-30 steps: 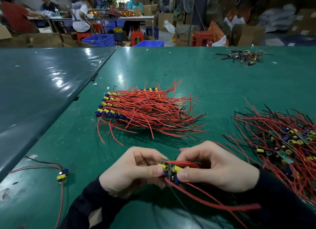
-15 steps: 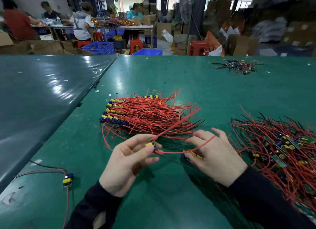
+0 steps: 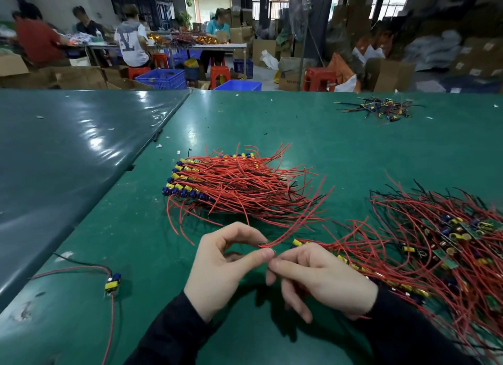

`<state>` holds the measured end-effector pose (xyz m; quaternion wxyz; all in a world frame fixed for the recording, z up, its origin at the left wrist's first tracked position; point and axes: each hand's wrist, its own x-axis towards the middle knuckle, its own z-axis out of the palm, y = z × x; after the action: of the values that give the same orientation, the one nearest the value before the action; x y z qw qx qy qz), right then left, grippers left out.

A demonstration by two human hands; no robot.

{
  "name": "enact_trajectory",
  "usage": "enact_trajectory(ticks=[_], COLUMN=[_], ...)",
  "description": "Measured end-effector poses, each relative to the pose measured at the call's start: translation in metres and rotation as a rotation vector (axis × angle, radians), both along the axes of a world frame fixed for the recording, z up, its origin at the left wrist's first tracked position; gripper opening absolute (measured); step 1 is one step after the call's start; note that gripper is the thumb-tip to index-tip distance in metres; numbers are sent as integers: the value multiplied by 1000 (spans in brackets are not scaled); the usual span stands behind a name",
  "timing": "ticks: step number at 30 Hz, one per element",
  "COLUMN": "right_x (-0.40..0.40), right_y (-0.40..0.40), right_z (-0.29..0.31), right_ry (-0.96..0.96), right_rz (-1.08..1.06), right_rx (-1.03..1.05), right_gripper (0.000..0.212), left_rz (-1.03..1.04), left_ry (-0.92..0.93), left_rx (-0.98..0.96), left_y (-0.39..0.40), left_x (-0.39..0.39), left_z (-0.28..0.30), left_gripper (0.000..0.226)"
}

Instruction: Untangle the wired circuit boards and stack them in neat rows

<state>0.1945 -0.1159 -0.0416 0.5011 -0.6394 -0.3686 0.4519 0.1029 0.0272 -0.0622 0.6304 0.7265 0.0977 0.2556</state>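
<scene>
At lower centre, our left hand [image 3: 228, 266] and right hand [image 3: 318, 277] pinch one red wire [image 3: 296, 225] between curled fingertips, so we should draw it gently from the tangled pile [image 3: 435, 245] at right toward the neat stack [image 3: 231, 185] mid-desk [image 3: 136, 228].

My left hand [image 3: 226, 266] is raised in front of me, thumb and forefinger curved into a ring, their tips closed in a pinch grip. My right hand [image 3: 321, 280] sits just beside it, knuckles up, forefinger tip meeting the left thumb tip, remaining fingers loosely curled downward. Both forearms, in dark sleeves [image 3: 168, 334], converge from the lower edge.
</scene>
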Motion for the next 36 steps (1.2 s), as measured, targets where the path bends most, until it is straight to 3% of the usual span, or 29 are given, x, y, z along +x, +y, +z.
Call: enact_trajectory(ticks=[4, 6, 8, 11, 15, 19, 24, 31, 34, 36], right_x=[-3, -6, -8, -9, -7, -8, 4, -7, -14, -15], right_y=[-5, -7, -7, -7, -9, -9, -12, -9, -6, -5], right_z=[1, -1, -2, 2, 5, 1, 1, -2, -2, -1], right_ry=[-64, -141, -188, -137, -40, -5, -205, -26, 26, 62], right_rz=[36, 3, -1, 16, 42, 79, -89, -104, -61, -27], right_rx=[-132, -209, -230, -205, -101, -47, -45, 25, 34, 31], right_gripper=[32, 31, 30, 31, 35, 34, 43, 18, 15, 26], left_rz=[3, 16, 36, 80, 180, 150, 45, -20, -134, -271], left_ry=[13, -10, -26, -41, -4, 2, -29, 3, 88, 163], left_rx=[359, 569, 636, 535, 256, -8, -28, 90, -41, -272], left_y=[0, -4, -7, -9, -5, -4, -4, -7, -3, 0], left_x=[-3, -3, -1, 0, 0, -1, -6, -6, -6, -8], left_z=[-2, -3, -4, -2, -1, 1, 9, 9, 9, 10], left_gripper=[26, 16, 5, 2, 10, 15, 11, 6, 8, 15])
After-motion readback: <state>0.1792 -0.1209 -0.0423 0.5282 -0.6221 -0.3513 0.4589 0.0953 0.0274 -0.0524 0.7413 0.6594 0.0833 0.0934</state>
